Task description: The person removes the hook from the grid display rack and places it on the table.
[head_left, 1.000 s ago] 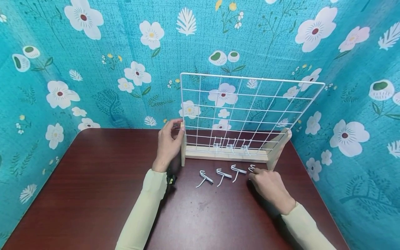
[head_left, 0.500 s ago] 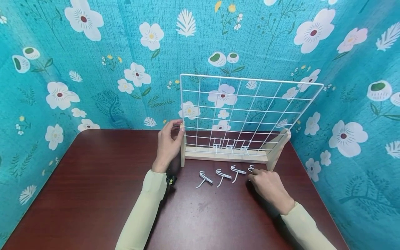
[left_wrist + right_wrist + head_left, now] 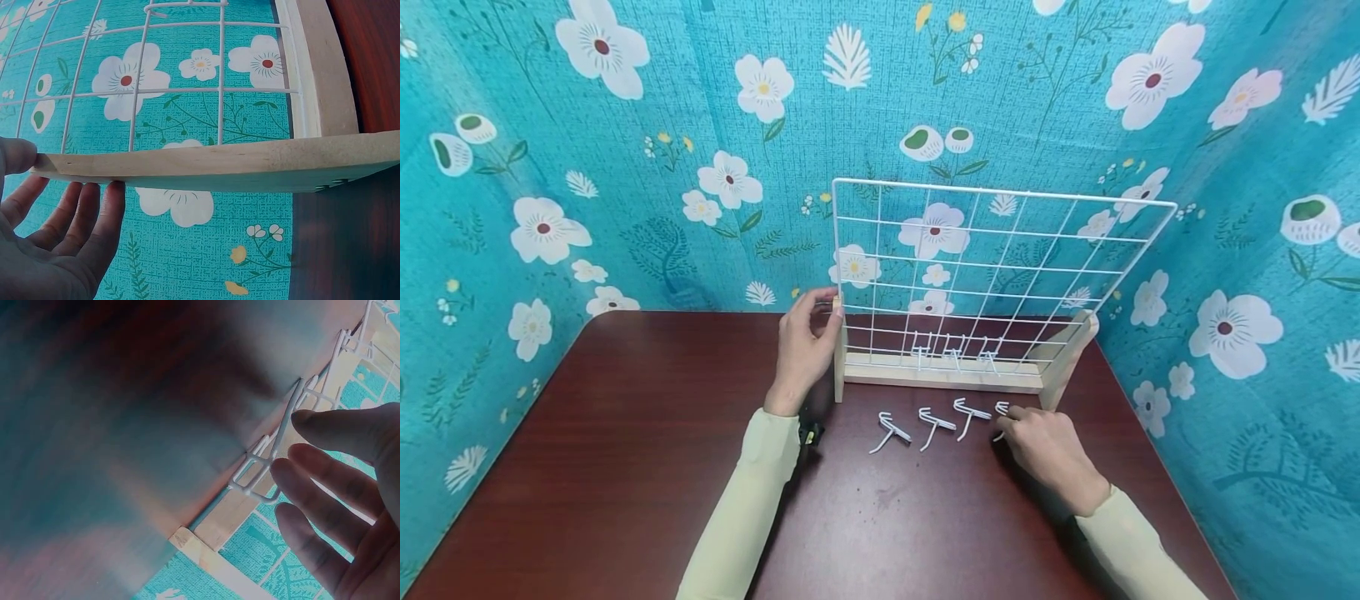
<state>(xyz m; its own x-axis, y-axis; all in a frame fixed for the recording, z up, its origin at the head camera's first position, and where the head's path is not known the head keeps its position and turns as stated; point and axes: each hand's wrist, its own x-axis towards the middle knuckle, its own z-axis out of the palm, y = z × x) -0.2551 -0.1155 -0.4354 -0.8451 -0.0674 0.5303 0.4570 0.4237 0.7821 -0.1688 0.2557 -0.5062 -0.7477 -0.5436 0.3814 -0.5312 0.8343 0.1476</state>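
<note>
A white wire grid rack (image 3: 1000, 265) stands on wooden supports. My left hand (image 3: 805, 354) grips the top of its left wooden side panel (image 3: 187, 165), thumb on one face and fingers on the other. Several white metal hooks lie in a row before the rack: one at the left (image 3: 891, 429), two in the middle, and the rightmost hook (image 3: 265, 465) at my right hand (image 3: 1048, 446). In the right wrist view, my thumb and fingertips are right at that hook's prong, with a gap between thumb and index finger. Three more hooks (image 3: 955, 354) hang low on the grid.
A dark red-brown table (image 3: 625, 467) carries everything. Close behind it hangs a teal floral cloth (image 3: 685, 100), which also runs down both sides. The rack's right wooden panel (image 3: 1070, 358) stands just beyond my right hand. A wooden bar (image 3: 940, 372) joins the panels.
The right fingers have shifted slightly at the rightmost hook, and more of its prong shows now. My left hand keeps its grip on the panel.
</note>
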